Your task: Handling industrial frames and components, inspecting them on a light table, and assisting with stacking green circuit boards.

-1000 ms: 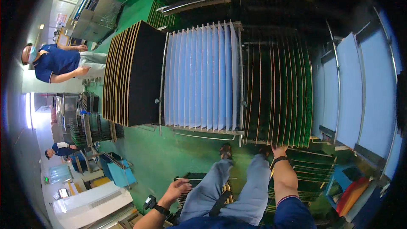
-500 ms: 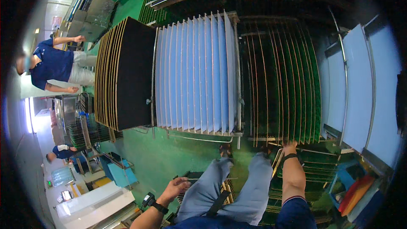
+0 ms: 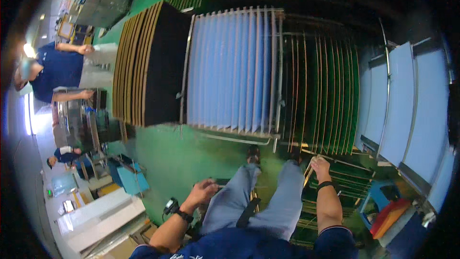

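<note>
My left hand (image 3: 203,192) is beside my left knee, its fingers loosely bent and slightly apart, with nothing visible in it. My right hand (image 3: 320,165) is just below the near edge of a dark rack (image 3: 330,96) holding thin upright sheets with green and copper-coloured edges. Its fingers are curled together and their inner side is hidden; I cannot tell whether it holds anything. A brass-coloured rail runs close beside it. To the left of the dark rack stands a rack of pale blue panels (image 3: 227,72) in a metal frame, apart from both hands.
Farther left is a stack of black boards with tan edges (image 3: 132,67). Large pale blue panels (image 3: 400,100) lean at the right, above a blue bin (image 3: 376,196) with red and orange items. A person (image 3: 57,72) stands at the far left; another (image 3: 64,156) is farther off.
My right hand has drawn back from the near edge of the dark rack. My left hand has risen slightly. The whole view has shifted, and the nearer person's arms have moved a little.
</note>
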`<state>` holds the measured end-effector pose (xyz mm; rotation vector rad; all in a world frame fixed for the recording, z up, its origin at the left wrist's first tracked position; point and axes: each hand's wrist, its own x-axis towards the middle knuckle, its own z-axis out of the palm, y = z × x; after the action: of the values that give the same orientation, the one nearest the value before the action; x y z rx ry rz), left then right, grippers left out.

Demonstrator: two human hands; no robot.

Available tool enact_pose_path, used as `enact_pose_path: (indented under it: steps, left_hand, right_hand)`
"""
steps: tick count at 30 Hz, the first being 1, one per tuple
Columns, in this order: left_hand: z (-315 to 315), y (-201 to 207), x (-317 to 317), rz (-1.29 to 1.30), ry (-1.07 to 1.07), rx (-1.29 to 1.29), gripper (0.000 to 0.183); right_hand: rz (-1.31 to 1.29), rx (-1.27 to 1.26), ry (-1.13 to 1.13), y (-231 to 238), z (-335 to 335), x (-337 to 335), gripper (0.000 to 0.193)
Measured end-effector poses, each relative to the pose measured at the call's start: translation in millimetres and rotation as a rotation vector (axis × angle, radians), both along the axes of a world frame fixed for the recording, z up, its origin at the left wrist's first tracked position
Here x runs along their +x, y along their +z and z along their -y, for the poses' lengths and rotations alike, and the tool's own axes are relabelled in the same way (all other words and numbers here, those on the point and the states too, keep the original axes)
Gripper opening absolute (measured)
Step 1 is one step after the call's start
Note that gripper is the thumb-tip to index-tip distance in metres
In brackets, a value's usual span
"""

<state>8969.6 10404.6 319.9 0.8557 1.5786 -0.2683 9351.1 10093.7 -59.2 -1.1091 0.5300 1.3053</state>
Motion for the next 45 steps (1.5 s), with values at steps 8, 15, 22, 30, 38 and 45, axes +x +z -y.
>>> enact_pose_path:
  steps: [8,15,22,30,38,45]
  left_hand:
    - [7.4,69.9,-30.4,0.215,0.105,0.168,0.038]
    - [47.4,82.1,-95.9,0.276,0.363,0.228,0.042]
    - [54.6,44.7,-157.3,0.297,0.45,0.186,0.022]
    - [20.7,64.0,-145.5,0.246,0.187,0.315,0.015]
    - [38.6,59.2,-168.0,0.324,0.478,0.249,0.007]
    - [34.7,26.2,-206.2,0.381,0.443,0.275,0.014]
  right_hand:
    - [0.323,-0.301,0.55,243.3,-56.9,-8.1,0.012]
    - [0.535,-0.209,0.832,334.5,-89.1,-5.6,0.013]
    - [0.682,0.001,0.883,371.3,-128.0,-28.8,0.023]
    - [0.617,-0.101,0.868,333.3,-84.1,-29.0,0.027]
    - [0.56,-0.178,0.842,375.8,-103.0,-53.1,0.021]
    - [0.413,-0.121,0.706,321.0,-112.3,-61.2,0.013]
